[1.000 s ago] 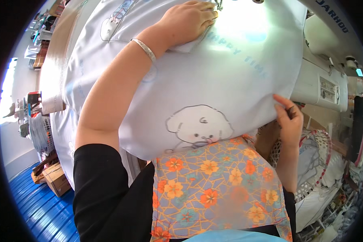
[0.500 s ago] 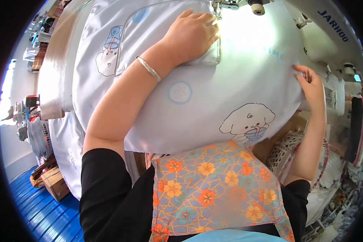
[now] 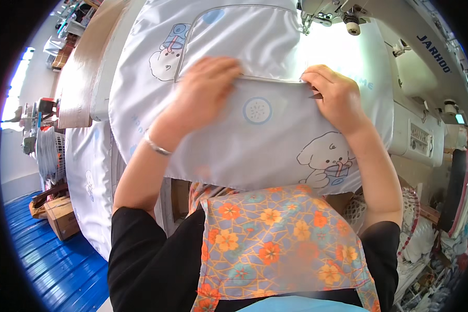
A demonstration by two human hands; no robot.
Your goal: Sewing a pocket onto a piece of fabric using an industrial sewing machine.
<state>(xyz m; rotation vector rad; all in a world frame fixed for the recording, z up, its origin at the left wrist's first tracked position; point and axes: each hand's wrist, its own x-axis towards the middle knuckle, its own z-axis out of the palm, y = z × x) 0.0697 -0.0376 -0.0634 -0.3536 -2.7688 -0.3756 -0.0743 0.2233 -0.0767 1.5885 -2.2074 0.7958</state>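
Note:
A white cloth [image 3: 281,151] printed with cartoon puppies spreads under the sewing machine's needle and presser foot [image 3: 305,26]. On it lies a rectangular pocket panel [image 3: 244,44] with a piped edge. My right hand [image 3: 338,96] pinches the panel's near right corner between thumb and fingertips. A small dark pointed tool [image 3: 315,95] sticks out from under its fingers; its kind is not clear. My left hand [image 3: 205,93], smeared by motion, is over the panel's near left edge, and its fingers cannot be made out.
The sewing machine's arm [image 3: 431,52] reaches over the cloth from the right, its lamp glaring by the needle. A wooden table edge [image 3: 86,67] lies left. On the blue floor [image 3: 62,265] is a cardboard box [image 3: 62,217]. A white basket [image 3: 356,210] stands low on the right.
My left hand has left the place beside the presser foot and come nearer and to the left. My right hand has moved from the cloth's right edge to the panel's corner.

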